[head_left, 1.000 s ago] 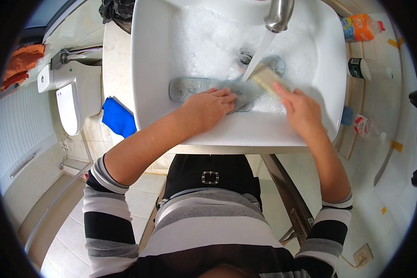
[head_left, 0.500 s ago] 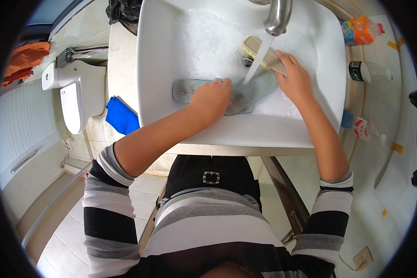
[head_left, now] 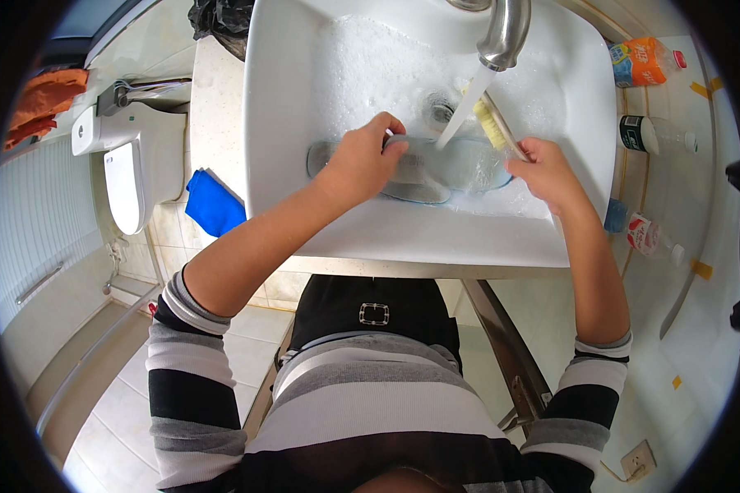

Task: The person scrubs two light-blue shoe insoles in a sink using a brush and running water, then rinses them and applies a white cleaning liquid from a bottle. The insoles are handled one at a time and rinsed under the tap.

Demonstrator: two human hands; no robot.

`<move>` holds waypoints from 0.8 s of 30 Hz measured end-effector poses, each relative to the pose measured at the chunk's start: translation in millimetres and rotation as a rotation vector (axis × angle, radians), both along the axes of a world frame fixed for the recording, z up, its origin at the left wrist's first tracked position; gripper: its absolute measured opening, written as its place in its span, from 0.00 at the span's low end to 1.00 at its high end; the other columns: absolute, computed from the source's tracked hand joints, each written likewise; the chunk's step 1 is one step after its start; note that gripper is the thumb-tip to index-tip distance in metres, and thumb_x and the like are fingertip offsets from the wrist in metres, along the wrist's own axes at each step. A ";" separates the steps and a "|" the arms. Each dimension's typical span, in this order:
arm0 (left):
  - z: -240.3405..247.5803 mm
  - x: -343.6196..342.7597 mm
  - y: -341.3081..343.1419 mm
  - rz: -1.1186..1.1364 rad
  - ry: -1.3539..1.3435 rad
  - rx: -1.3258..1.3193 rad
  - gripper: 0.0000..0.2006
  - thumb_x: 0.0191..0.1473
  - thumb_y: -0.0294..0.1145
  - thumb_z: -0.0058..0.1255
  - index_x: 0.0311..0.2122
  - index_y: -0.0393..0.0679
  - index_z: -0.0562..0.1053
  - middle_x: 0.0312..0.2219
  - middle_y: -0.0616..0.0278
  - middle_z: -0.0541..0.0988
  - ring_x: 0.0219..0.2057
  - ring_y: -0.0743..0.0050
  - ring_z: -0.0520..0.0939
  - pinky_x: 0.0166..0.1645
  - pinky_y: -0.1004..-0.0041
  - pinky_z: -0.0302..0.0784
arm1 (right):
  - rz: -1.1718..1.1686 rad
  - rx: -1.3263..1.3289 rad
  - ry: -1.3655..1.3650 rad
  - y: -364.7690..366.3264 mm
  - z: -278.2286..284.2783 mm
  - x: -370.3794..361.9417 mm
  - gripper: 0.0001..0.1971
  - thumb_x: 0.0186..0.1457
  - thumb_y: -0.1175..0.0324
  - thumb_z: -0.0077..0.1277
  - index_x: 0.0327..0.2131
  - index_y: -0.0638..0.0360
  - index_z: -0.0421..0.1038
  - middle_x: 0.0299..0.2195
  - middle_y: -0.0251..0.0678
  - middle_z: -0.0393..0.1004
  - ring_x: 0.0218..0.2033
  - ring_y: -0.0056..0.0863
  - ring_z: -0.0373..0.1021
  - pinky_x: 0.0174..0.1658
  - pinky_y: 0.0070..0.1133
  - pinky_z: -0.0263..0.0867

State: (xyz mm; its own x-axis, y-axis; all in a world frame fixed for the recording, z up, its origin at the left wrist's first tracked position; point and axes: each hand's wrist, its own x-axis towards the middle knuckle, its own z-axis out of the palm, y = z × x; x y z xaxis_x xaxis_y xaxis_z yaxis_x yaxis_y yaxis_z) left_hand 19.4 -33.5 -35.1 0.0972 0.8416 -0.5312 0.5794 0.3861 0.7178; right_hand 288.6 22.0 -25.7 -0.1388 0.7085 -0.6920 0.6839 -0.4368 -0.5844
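My left hand (head_left: 360, 163) grips a grey insole (head_left: 462, 166) between thumb and fingers. The insole lies almost level across the sink, and running water (head_left: 465, 111) from the tap (head_left: 504, 37) lands on it. Beneath it rests a second insole (head_left: 320, 158), partly covered by my left hand and the upper one. In my right hand (head_left: 552, 174) is a scrubbing brush (head_left: 502, 122), closed round its handle end. Its pale yellow bristles face left, just beyond the upper insole's right part. Both hands are over the white sink (head_left: 277, 107).
White suds (head_left: 370, 70) float round the drain (head_left: 438, 107). Along the right side lie an orange-labelled bottle (head_left: 635, 62) and other plastic bottles (head_left: 649, 234). A blue cloth (head_left: 214, 204) hangs left of the sink, with a black plastic bag (head_left: 222, 23) at the far left corner.
My right hand has drawn the brush nearer and to the right and turned it on edge. The upper insole has swung from slanted to nearly level. My left hand has shifted slightly left.
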 end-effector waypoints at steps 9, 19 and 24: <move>-33.6 -8.9 2.5 -0.035 0.157 0.306 0.18 0.49 0.24 0.51 0.47 0.40 0.67 0.42 0.52 0.73 0.33 0.62 0.78 0.41 0.70 0.75 | -0.011 -0.272 0.062 -20.5 27.3 -7.7 0.17 0.45 0.72 0.55 0.40 0.64 0.67 0.24 0.37 0.74 0.20 0.17 0.60 0.22 0.16 0.54; -28.8 -10.8 -6.7 -0.243 0.330 0.281 0.25 0.50 0.27 0.52 0.54 0.38 0.62 0.48 0.48 0.66 0.46 0.52 0.71 0.50 0.64 0.71 | -0.040 -0.018 0.003 -26.3 10.6 9.6 0.14 0.48 0.71 0.53 0.40 0.64 0.69 0.28 0.33 0.72 0.22 0.14 0.60 0.21 0.17 0.55; -20.4 -9.5 -6.6 -0.294 0.367 0.241 0.27 0.52 0.32 0.52 0.55 0.37 0.60 0.49 0.48 0.66 0.50 0.50 0.70 0.53 0.63 0.70 | 0.102 0.091 -0.085 -27.0 -11.3 3.4 0.17 0.47 0.71 0.55 0.41 0.66 0.68 0.31 0.41 0.74 0.30 0.28 0.71 0.33 0.24 0.65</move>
State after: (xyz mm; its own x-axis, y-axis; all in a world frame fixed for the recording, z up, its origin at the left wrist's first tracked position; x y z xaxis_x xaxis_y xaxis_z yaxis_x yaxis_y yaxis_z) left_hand 9.9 -40.2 -55.5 0.1919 0.9094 -0.3691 0.8682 0.0181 0.4958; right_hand 292.0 -5.1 -36.9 -0.1568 0.7540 -0.6379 0.7703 -0.3109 -0.5568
